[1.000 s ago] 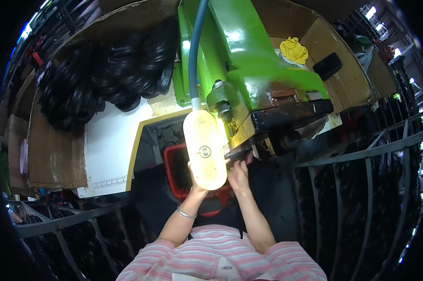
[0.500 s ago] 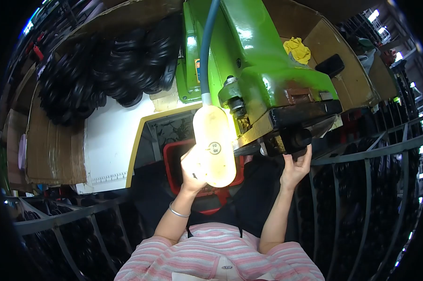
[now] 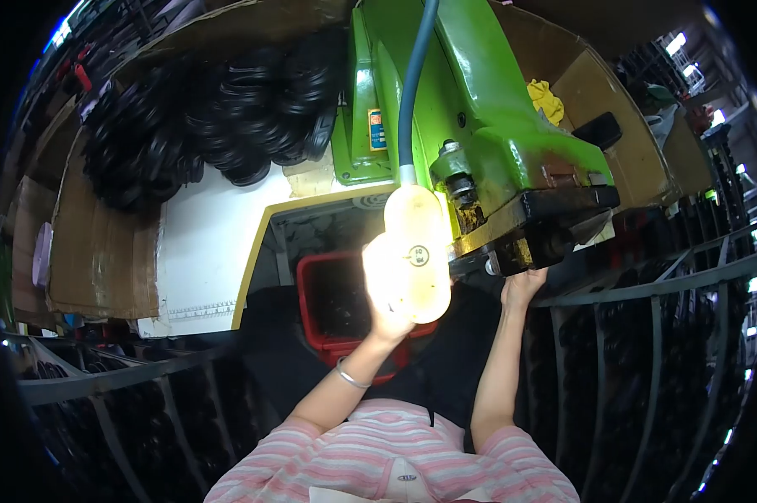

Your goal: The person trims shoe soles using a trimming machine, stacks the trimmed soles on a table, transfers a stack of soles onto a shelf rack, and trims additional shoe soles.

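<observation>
A pale yellow oval lamp head (image 3: pixel 424 293), on a blue flexible neck (image 3: pixel 413 92), glows in front of the green machine (image 3: pixel 504 109). My left hand (image 3: pixel 384 289) is beside and partly behind the lamp, washed out by its light. Its fingers are hidden, and I cannot tell whether it holds anything. Under the machine's dark head (image 3: pixel 563 205), my right hand (image 3: pixel 525 285) reaches up by a black round part (image 3: pixel 554 243). The black parts hide most of its fingers, so what they touch does not show.
Stacked black ring-like pieces (image 3: pixel 252 109) fill a cardboard box (image 3: pixel 114 251) on the left. A red bin (image 3: pixel 307 293) sits below the white tabletop (image 3: pixel 202 251). At right are a yellow cloth (image 3: pixel 546 101), a black object (image 3: pixel 598 131) and metal railings (image 3: pixel 647 289).
The view has shifted, so the machine and lamp appear farther right. My left hand has moved right with the lamp in view. My right hand's fingers have gone farther behind the black parts.
</observation>
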{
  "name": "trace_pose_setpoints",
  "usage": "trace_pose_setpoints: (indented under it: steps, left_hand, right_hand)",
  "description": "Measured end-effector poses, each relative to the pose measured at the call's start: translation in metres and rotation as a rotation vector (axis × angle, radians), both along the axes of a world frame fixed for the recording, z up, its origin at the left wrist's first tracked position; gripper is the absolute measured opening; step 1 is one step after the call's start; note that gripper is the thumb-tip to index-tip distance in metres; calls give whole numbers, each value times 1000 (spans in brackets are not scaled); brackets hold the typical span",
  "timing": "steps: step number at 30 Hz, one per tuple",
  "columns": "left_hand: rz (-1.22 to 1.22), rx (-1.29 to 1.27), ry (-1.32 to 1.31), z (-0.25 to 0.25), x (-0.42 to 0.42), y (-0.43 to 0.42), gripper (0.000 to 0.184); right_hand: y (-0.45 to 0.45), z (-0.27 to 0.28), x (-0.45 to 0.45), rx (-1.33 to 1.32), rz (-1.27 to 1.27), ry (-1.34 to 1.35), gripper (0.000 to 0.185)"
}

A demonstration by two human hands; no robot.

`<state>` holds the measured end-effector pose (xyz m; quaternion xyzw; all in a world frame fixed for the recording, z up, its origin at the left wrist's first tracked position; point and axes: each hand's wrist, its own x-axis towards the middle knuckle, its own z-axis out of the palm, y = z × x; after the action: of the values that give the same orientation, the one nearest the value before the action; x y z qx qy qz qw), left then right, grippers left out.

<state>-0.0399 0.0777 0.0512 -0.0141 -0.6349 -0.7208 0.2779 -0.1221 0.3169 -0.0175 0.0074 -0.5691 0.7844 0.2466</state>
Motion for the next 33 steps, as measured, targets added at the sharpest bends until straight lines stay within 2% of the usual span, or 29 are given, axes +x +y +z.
trace_pose_setpoints:
  steps: [1,4,5,6,8,9,10,12,14,15,16,18,20,21,24,26,28,29,30,32,33]
  left_hand:
    - [178,-311,11,13,-5,9,64]
    - [64,-335,-95,2,-2,9,66]
    - [239,-291,52,11,-4,10,59]
    - [240,-293,51,3,-3,6,59]
    - [-14,18,-88,-44,3,-15,68]
    - [44,-162,-186,-88,9,-25,61]
    - [-13,77,-97,-31,9,-29,63]
    - [26,186,-40,-13,9,-40,53]
    - [-30,-128,65,-1,6,-66,39]
    - [60,-276,64,12,9,-72,29]
    - [29,-310,88,10,11,-82,25]
    - [-27,7,38,4,19,-89,20]
    - [12,-95,80,-6,25,-106,19]
    - [36,-88,53,-13,30,-113,19]
    - [78,2,-12,-27,43,-131,21]
    - [75,43,-26,-39,52,-144,24]
    - [57,133,-54,-54,61,-155,28]
    - [20,191,-28,-63,62,-161,24]
    - [-16,248,-1,-72,61,-166,20]
    - [-25,-31,-244,-81,57,-180,14]
    - [-139,-73,-323,-88,53,-181,18]
  right_hand:
    - [0,-1,-1,-29,-8,-29,65]
    - [2,-1,0,2,-27,-36,65]
    - [2,2,2,7,-27,-5,66]
    - [3,6,3,5,-27,-7,66]
    - [-1,25,11,208,-63,37,67]
    - [-5,37,16,243,-80,26,68]
    - [-8,44,20,239,-84,20,68]
    - [-12,57,24,410,-85,90,67]
    - [-24,73,29,422,-76,126,66]
    - [-28,78,32,463,-74,131,65]
    - [-32,80,33,504,-70,139,63]
    - [-40,76,36,547,-43,213,59]
    - [-45,64,44,537,-6,199,58]
    - [-46,57,47,615,1,238,60]
    - [-78,66,51,520,43,269,49]
    - [-96,65,56,460,53,160,35]
    - [-105,58,52,527,129,310,48]
    - [-112,54,50,466,164,371,48]
    - [-114,55,50,535,172,393,49]
    - [-119,62,43,688,113,527,47]
    - [-122,66,44,635,138,493,44]
